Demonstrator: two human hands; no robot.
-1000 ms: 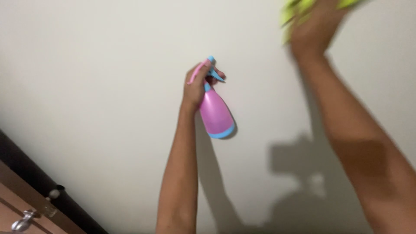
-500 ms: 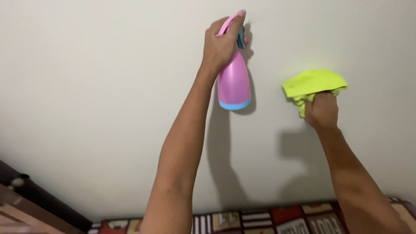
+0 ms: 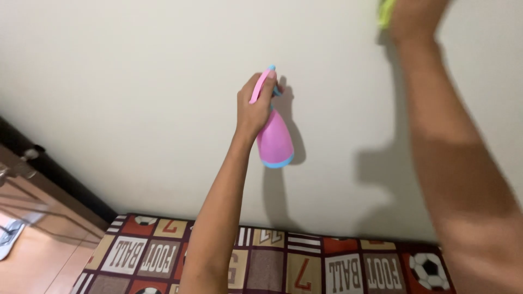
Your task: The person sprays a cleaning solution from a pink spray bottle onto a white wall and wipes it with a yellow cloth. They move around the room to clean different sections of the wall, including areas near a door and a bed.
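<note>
My left hand [image 3: 254, 106] grips a pink spray bottle [image 3: 274, 139] with a light blue base and nozzle, held up close to the cream wall [image 3: 120, 81]. My right hand [image 3: 411, 16] is raised to the top edge of the view and presses a yellow-green cloth [image 3: 385, 12] against the wall. Only a sliver of the cloth shows past the hand. Both arms reach upward, and their shadows fall on the wall.
Below the wall lies a bed cover [image 3: 305, 261] with a brown, red and white patchwork print of balls and letters. At the left stands a dark wooden door [image 3: 32, 179] with a metal handle [image 3: 24, 155].
My right hand has swept the cloth upward along the wall, almost out of view. The left hand with the bottle sits lower in the view, and more of the bed cover shows.
</note>
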